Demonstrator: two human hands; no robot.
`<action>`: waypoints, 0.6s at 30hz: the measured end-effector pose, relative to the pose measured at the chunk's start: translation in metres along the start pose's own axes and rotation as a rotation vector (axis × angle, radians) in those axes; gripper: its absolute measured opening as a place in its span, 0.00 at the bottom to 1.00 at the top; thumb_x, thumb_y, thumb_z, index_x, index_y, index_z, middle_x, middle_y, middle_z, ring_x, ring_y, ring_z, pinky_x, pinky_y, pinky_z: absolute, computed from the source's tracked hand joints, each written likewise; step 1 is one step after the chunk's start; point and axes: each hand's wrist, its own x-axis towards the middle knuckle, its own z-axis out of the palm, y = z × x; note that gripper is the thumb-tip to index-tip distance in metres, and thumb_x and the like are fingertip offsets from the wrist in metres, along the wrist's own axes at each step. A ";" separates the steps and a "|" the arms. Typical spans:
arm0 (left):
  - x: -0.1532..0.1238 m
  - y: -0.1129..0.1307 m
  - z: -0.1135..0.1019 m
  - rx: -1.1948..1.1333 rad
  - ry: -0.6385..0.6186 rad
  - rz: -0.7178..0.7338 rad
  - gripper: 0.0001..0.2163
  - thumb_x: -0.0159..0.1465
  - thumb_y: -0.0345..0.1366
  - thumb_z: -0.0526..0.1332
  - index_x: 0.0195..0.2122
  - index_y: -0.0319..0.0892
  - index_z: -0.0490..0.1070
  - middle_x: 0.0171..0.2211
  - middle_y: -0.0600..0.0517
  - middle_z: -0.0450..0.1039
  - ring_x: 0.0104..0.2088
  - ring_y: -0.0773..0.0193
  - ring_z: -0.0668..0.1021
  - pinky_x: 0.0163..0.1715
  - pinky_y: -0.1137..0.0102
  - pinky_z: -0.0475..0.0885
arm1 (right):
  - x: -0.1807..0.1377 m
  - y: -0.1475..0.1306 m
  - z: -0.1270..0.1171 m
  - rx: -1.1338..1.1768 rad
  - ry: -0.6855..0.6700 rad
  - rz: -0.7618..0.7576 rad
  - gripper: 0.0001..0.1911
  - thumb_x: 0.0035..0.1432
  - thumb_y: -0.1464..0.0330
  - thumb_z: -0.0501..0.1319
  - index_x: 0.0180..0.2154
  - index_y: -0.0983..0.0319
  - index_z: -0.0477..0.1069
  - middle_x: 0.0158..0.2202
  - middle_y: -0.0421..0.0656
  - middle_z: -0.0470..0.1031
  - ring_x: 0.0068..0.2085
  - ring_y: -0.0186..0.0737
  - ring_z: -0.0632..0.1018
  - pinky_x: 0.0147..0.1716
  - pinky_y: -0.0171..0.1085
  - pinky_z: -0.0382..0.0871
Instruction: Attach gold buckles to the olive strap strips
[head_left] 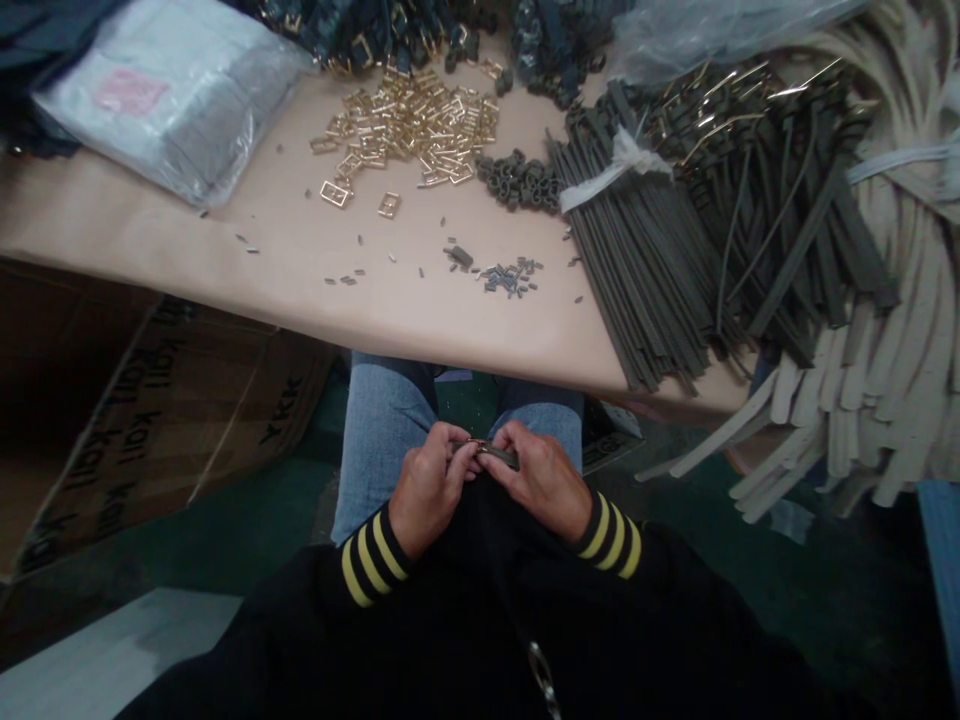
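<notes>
Above my lap, in front of the table edge, both hands meet on a short dark olive strap (501,456) with a gold buckle (478,443) on it. My left hand (433,482) pinches the buckle end, its fingertips covering part of it. The strap beside the buckle is gripped by my right hand (546,478), thumb and fingers closed. On the table ahead lie a heap of gold buckles (427,120), a cluster of dark olive strap loops (519,180) and a small scatter of tiny metal pins (511,277). Fingers hide how the strap runs through the buckle.
A tied bundle of dark olive straps (637,240) lies at the table's right, beside pale beige straps (892,400) hanging over the edge. A plastic-wrapped pack (172,100) rests at the back left. Cardboard boxes (225,430) stand below the table on the left.
</notes>
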 end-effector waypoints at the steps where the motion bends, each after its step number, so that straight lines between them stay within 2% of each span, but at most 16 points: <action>1: -0.001 0.000 0.000 0.058 0.034 0.045 0.05 0.57 0.36 0.55 0.33 0.41 0.64 0.23 0.52 0.73 0.24 0.66 0.76 0.25 0.73 0.71 | 0.000 -0.001 0.000 0.014 0.005 -0.003 0.03 0.52 0.70 0.56 0.28 0.64 0.64 0.22 0.41 0.70 0.25 0.36 0.71 0.25 0.33 0.61; 5: -0.003 -0.002 -0.001 0.214 0.109 0.206 0.05 0.57 0.34 0.56 0.33 0.41 0.67 0.32 0.47 0.75 0.31 0.61 0.77 0.33 0.70 0.71 | 0.001 -0.004 -0.001 0.184 -0.018 -0.033 0.06 0.54 0.71 0.53 0.26 0.64 0.65 0.21 0.40 0.70 0.24 0.33 0.71 0.26 0.32 0.62; 8: -0.003 -0.004 0.000 0.327 0.063 0.296 0.07 0.58 0.33 0.54 0.35 0.40 0.69 0.36 0.44 0.75 0.36 0.59 0.77 0.38 0.68 0.71 | 0.002 -0.004 -0.002 0.375 -0.131 0.056 0.09 0.56 0.70 0.50 0.26 0.64 0.63 0.18 0.38 0.69 0.18 0.30 0.68 0.21 0.29 0.61; 10: -0.002 -0.005 0.002 0.411 0.023 0.362 0.10 0.59 0.31 0.51 0.39 0.38 0.68 0.39 0.42 0.74 0.39 0.58 0.76 0.41 0.67 0.70 | 0.003 -0.005 -0.002 0.464 -0.184 0.063 0.09 0.56 0.70 0.49 0.26 0.64 0.63 0.19 0.39 0.69 0.18 0.29 0.69 0.21 0.29 0.62; 14: -0.001 -0.008 0.003 0.463 -0.047 0.566 0.16 0.59 0.26 0.46 0.48 0.33 0.61 0.49 0.37 0.66 0.50 0.59 0.68 0.48 0.64 0.67 | 0.004 -0.007 -0.008 0.468 -0.177 -0.048 0.07 0.54 0.72 0.50 0.28 0.66 0.65 0.22 0.41 0.69 0.26 0.33 0.70 0.28 0.32 0.63; 18: 0.000 -0.011 0.002 0.404 -0.130 0.693 0.23 0.58 0.23 0.44 0.56 0.32 0.48 0.56 0.35 0.55 0.57 0.57 0.58 0.52 0.59 0.61 | 0.004 -0.007 -0.014 0.466 -0.165 -0.069 0.10 0.53 0.68 0.52 0.33 0.68 0.66 0.25 0.42 0.69 0.27 0.35 0.69 0.27 0.33 0.63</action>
